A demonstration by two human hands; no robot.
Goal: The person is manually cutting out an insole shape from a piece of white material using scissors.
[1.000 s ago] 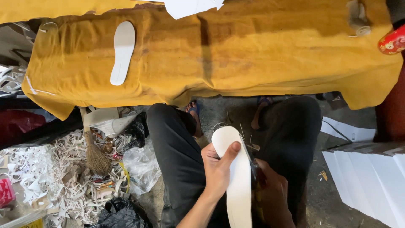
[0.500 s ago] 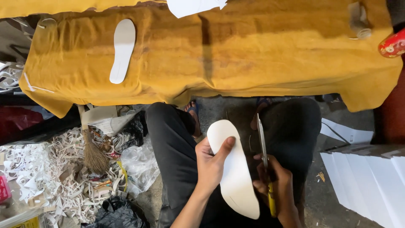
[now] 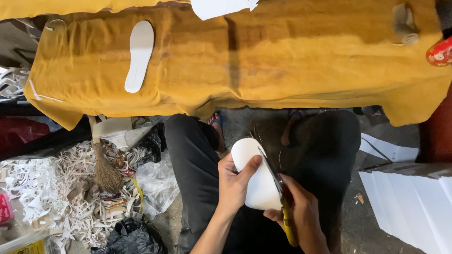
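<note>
Fingers (image 3: 249,165): left thumb pressed across top face of white insole piece, other fingers curled beneath, clamped on it.
Left hand (image 3: 231,184): grips white insole piece (image 3: 256,181) from its left edge, over the lap.
Right hand (image 3: 301,212): just right of the insole piece, fingers wrapped shut around yellow handles of scissors (image 3: 278,188).
Scissors: blades laid along right edge of the insole piece, tips pointing up and away; whether blades stand apart cannot be told.
White insole piece: rounded end up, held between both hands above dark trousers (image 3: 197,155), below front edge of yellow cloth.
Yellow cloth (image 3: 282,61): draped over work surface, well above the insole piece, front edge hanging down.
Finished insole (image 3: 139,55): white, flat on the cloth, far up and left of the insole piece.
White sheet (image 3: 221,7): at top edge of the cloth, above the insole piece.
Offcuts (image 3: 56,188): heap of white strips on floor, left of the insole piece.
Hand broom (image 3: 103,167): lying in the offcuts, left of the insole piece.
Stacked white boards (image 3: 414,197): on floor, right of the insole piece.
Sandalled feet (image 3: 216,123): on floor, just above the insole piece.
</note>
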